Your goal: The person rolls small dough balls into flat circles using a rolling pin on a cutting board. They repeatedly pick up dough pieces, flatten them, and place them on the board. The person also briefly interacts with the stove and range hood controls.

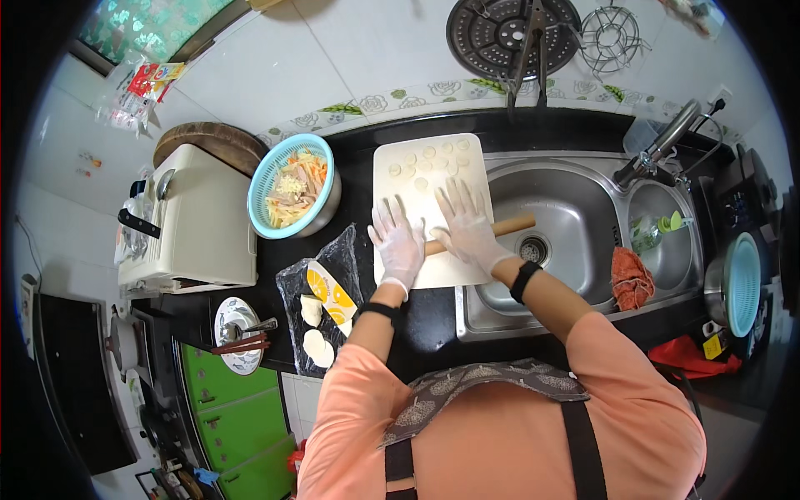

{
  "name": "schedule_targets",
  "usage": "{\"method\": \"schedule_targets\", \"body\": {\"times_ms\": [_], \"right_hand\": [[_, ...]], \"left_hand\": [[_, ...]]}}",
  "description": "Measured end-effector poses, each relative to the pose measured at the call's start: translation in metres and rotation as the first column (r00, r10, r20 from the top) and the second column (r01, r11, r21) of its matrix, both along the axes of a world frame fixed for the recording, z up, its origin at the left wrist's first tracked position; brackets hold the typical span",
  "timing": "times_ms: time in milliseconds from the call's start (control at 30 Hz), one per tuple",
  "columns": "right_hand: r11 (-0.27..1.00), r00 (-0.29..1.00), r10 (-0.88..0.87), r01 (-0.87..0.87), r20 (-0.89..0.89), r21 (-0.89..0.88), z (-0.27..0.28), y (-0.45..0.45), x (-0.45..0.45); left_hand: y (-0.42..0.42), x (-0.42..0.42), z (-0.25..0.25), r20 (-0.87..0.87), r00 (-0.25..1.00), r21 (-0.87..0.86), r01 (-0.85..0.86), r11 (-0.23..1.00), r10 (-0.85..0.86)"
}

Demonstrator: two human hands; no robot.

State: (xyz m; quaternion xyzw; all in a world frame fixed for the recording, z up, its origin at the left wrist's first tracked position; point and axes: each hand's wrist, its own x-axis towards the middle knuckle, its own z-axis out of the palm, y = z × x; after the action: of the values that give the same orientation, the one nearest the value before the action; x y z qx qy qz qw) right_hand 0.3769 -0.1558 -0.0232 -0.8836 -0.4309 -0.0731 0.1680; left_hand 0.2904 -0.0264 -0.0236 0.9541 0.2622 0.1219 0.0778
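Observation:
My left hand [398,242], in a clear disposable glove, lies flat with fingers spread over the left edge of a white cutting board [431,275]. My right hand [467,228], gloved the same way, rests palm down across a wooden rolling pin [515,224], fingers apart and not wrapped around it. The pin's right end sticks out over the sink; a short stretch shows between my hands. Whether it runs under my left palm is hidden. Several small flattened dough rounds [429,152] lie on the far part of the board.
Left of the board, plastic wrap holds dough pieces [311,310] and an orange-patterned scraper or knife cover [330,290]. Behind stands a blue colander [256,206] of shredded vegetables in a metal bowl. A steel sink [569,212] adjoins the board's right. A plate [228,309] carries chopsticks.

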Motion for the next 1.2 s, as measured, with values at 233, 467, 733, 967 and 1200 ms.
{"method": "schedule_targets", "body": {"times_ms": [233, 467, 733, 967, 1200], "right_hand": [[0.989, 0.987, 0.15, -0.149, -0.062, 0.016, 0.005, -0.06, -0.056], [0.984, 0.98, 0.128, -0.106, -0.155, 0.14, -0.002, -0.071, -0.044], [0.962, 0.957, 0.272, -0.267, -0.105, 0.056, -0.017, -0.063, -0.002], [0.926, 0.819, 0.324, -0.172, -0.474, 0.337, 0.007, -0.035, 0.027], [0.71, -0.454, 0.702, 0.5, -0.548, 0.495, 0.068, -0.043, 0.017]], "left_hand": [[-0.036, -0.061, -0.005, -0.145, 0.983, 0.053, 0.117, 0.992, -0.108], [-0.031, -0.059, 0.023, 0.21, 0.769, -0.253, 0.639, 0.726, -0.604], [0.001, -0.05, -0.006, 0.321, 0.868, -0.389, 0.486, 0.783, -0.38], [0.005, -0.056, 0.016, 0.476, 0.871, -0.136, 0.209, 0.969, -0.121], [-0.013, -0.098, 0.01, 0.478, 0.868, -0.301, 0.015, 0.954, 0.137]]}}
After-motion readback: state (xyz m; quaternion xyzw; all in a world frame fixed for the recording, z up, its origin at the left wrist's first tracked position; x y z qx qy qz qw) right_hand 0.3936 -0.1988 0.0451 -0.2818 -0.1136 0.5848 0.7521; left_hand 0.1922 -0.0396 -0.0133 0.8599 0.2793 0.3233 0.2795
